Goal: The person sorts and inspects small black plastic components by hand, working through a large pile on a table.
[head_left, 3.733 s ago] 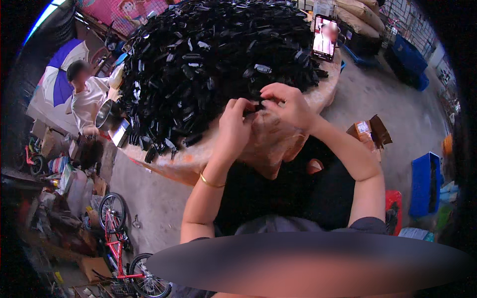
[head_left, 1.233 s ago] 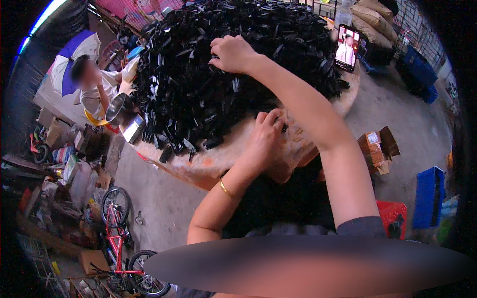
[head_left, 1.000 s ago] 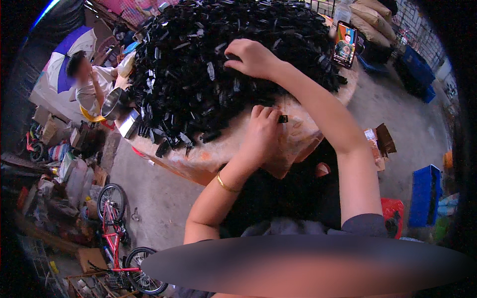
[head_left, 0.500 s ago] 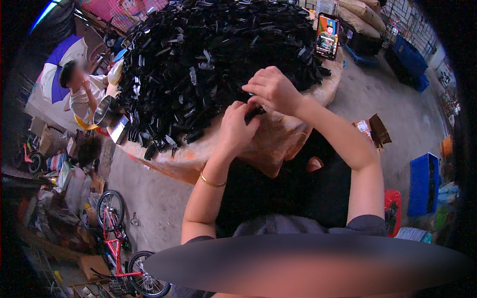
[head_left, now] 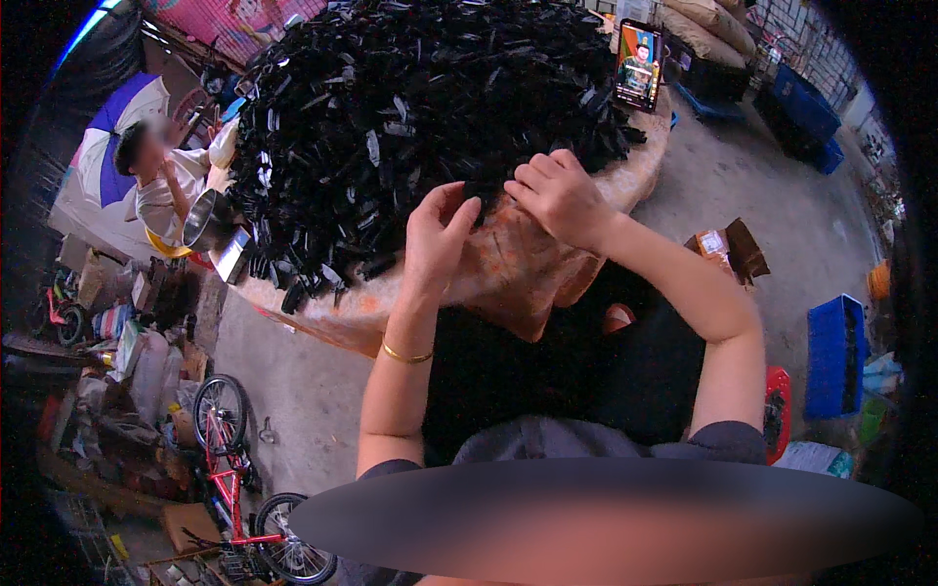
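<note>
A wide heap of black, flat, slender pieces (head_left: 362, 127) covers a pale, orange-stained cloth-topped table (head_left: 508, 283). At the heap's near edge is my left hand (head_left: 436, 239), with a gold bangle on its wrist. Its thumb and fingers are apart, and dark pieces show behind the gap. To its right, over the bare stained cloth beside the heap, my right hand (head_left: 565, 203) is closed with its fingers curled in. Whatever lies between those fingertips is hidden.
A phone (head_left: 639, 64) stands upright at the table's right edge. A metal bowl (head_left: 207, 221) and another person (head_left: 156, 181) are at the left. A red bicycle (head_left: 227, 479) lies lower left; an open carton (head_left: 728, 249) and a blue crate (head_left: 833, 356) stand right.
My hands have moved apart: the left shifted left with its fingers opening, the right slid right and slightly down. The dark piece at my left fingertips no longer shows there.
</note>
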`<state>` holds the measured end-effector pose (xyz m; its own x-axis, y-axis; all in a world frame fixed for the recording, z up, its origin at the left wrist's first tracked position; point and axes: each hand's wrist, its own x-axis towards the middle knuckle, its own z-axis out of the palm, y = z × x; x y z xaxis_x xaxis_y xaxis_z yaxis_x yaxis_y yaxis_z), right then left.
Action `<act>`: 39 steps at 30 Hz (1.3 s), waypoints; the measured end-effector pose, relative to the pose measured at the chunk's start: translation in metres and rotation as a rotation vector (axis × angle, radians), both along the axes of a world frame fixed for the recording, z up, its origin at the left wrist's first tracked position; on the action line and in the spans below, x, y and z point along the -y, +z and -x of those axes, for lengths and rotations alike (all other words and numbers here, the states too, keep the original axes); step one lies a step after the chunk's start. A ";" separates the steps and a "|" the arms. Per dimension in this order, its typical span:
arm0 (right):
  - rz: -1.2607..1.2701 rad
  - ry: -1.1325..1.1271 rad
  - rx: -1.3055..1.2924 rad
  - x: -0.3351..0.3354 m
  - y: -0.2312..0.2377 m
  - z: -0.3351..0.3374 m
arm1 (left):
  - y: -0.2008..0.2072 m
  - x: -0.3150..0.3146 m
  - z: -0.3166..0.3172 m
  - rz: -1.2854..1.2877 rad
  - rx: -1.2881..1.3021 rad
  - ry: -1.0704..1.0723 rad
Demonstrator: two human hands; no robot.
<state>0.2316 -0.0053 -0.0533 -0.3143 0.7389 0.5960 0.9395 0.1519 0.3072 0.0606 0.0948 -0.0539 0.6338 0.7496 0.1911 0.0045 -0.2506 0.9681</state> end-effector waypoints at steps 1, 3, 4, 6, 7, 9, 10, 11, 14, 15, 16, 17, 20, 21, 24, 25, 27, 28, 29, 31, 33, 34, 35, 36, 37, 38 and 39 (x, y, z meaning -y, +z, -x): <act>0.000 0.000 0.000 0.000 0.003 0.002 | -0.001 0.000 0.000 0.000 0.000 0.000; 0.074 -0.077 0.068 -0.002 0.008 0.006 | -0.001 0.003 -0.002 0.097 0.069 -0.032; 0.074 -0.076 0.066 -0.004 0.009 0.008 | 0.001 0.005 -0.002 0.097 0.067 -0.032; 0.185 -0.137 0.138 -0.008 0.012 0.010 | 0.008 0.010 -0.002 0.058 -0.011 -0.011; 0.184 -0.137 0.138 -0.009 0.012 0.010 | 0.006 0.010 -0.002 0.056 -0.011 -0.011; 0.151 -0.090 -0.052 -0.012 0.012 0.010 | 0.002 0.010 -0.002 0.081 -0.004 -0.030; 0.148 -0.089 -0.051 -0.012 0.012 0.009 | 0.001 0.009 -0.004 0.079 -0.003 -0.029; 0.180 -0.085 -0.088 -0.012 0.012 0.007 | 0.000 0.009 -0.005 0.068 -0.009 -0.067; 0.151 -0.049 -0.208 -0.007 0.019 0.005 | 0.001 0.012 -0.006 0.136 0.014 -0.108; 0.088 -0.020 -0.286 -0.004 0.025 0.005 | 0.002 0.014 -0.006 0.213 0.047 -0.116; 0.088 -0.022 -0.286 -0.003 0.030 0.004 | 0.001 0.013 -0.007 0.213 0.046 -0.118; 0.064 0.068 -0.479 -0.004 0.036 0.001 | -0.002 0.011 -0.008 0.282 0.101 -0.157; 0.180 0.196 -1.016 0.001 0.044 0.003 | -0.007 0.011 -0.011 0.390 0.199 -0.247; 0.323 0.231 -1.361 0.003 0.045 0.005 | -0.007 0.012 -0.012 0.426 0.241 -0.297; 0.332 0.276 -1.758 0.006 0.039 0.007 | -0.005 0.017 -0.015 0.401 0.262 -0.256; 0.333 0.277 -1.758 0.006 0.038 0.006 | -0.005 0.018 -0.013 0.401 0.262 -0.254; 0.515 0.278 -1.916 0.009 0.036 0.003 | -0.003 0.019 -0.012 0.383 0.337 -0.240; 0.513 0.276 -1.916 0.011 0.035 0.001 | -0.002 0.020 -0.012 0.384 0.338 -0.242; 0.576 0.287 -1.991 0.012 0.033 0.001 | 0.000 0.021 -0.012 0.355 0.327 -0.224; 0.642 0.304 -2.064 0.014 0.030 0.001 | 0.001 0.020 -0.012 0.323 0.317 -0.203; 0.628 0.334 -2.100 0.016 0.030 0.003 | -0.001 0.020 -0.012 0.314 0.341 -0.184; 0.629 0.335 -2.100 0.016 0.031 0.006 | -0.001 0.019 -0.012 0.313 0.341 -0.183; 0.630 0.380 -2.129 0.017 0.033 0.010 | -0.001 0.019 -0.011 0.316 0.347 -0.186; 0.628 0.422 -2.157 0.018 0.035 0.012 | 0.000 0.019 -0.011 0.319 0.354 -0.192; 0.627 0.421 -2.156 0.018 0.032 0.013 | -0.001 0.019 -0.011 0.320 0.355 -0.193; 0.622 0.397 -2.106 0.017 0.027 0.012 | -0.002 0.018 -0.011 0.314 0.338 -0.190; 0.619 0.376 -2.056 0.016 0.026 0.013 | -0.002 0.018 -0.011 0.307 0.321 -0.186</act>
<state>0.2185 -0.0218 -0.0277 0.1396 0.9898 -0.0287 -0.2897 0.0132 -0.9570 0.0718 0.0770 -0.0555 0.7077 0.6815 0.1861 -0.3241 0.0791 0.9427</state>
